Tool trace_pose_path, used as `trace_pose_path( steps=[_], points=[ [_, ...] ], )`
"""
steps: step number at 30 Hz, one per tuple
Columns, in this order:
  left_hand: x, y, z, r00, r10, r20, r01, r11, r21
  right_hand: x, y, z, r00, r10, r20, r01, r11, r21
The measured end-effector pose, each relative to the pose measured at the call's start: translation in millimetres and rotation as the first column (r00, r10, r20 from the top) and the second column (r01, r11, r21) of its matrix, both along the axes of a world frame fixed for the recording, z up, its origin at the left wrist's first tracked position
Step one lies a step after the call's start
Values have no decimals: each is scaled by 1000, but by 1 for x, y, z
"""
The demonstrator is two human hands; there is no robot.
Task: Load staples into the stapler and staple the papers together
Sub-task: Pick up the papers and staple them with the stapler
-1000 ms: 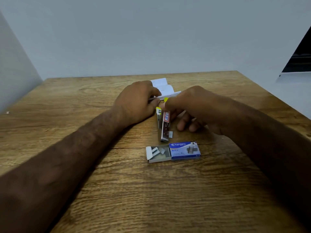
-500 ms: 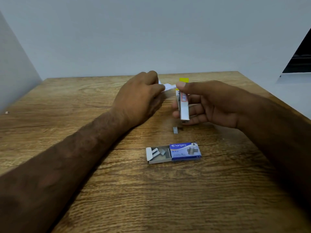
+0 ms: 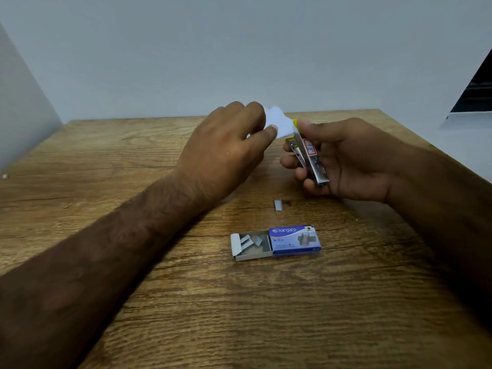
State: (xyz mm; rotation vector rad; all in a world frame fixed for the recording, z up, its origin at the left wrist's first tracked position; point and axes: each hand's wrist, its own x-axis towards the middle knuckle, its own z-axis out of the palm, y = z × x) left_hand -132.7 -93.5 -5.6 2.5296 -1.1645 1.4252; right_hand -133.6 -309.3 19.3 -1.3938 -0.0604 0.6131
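My right hand (image 3: 343,161) grips a small metal stapler (image 3: 310,161) with a yellow end and a red-framed label, lifted above the wooden table (image 3: 159,302). My left hand (image 3: 226,153) pinches white papers (image 3: 279,123) between thumb and fingers, also raised, and their edge sits at the stapler's yellow end. Most of the papers are hidden behind my left fingers. An open blue staple box (image 3: 277,242) lies nearer to me, its grey tray slid out left with several staple strips. A loose strip of staples (image 3: 278,205) lies on the wood below the stapler.
The table meets a pale wall at the back and another at the left. A tiny white scrap (image 3: 4,176) lies at the far left edge. Beyond the table's right edge is a light surface with a dark opening above it.
Both hands have risen off the table. My right hand picked the stapler up from the wood and turned it; my left hand lifted the papers to the stapler's yellow end.
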Motion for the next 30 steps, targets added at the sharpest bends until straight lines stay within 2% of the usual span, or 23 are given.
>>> trace_pose_path(
  steps=[7,18,30],
  points=[
    [-1,-1,1,1000,0,10,0,1000,16,-1,-1,1,998,28,-57,-26,999,35],
    [-1,-4,1,984,-36,175,16,993,117,-3,0,0,1000,-4,24,4,1000,5],
    [0,-5,2,947,-56,315,17,992,127,-2,-1,-5,992,-81,93,75,995,65]
  ],
)
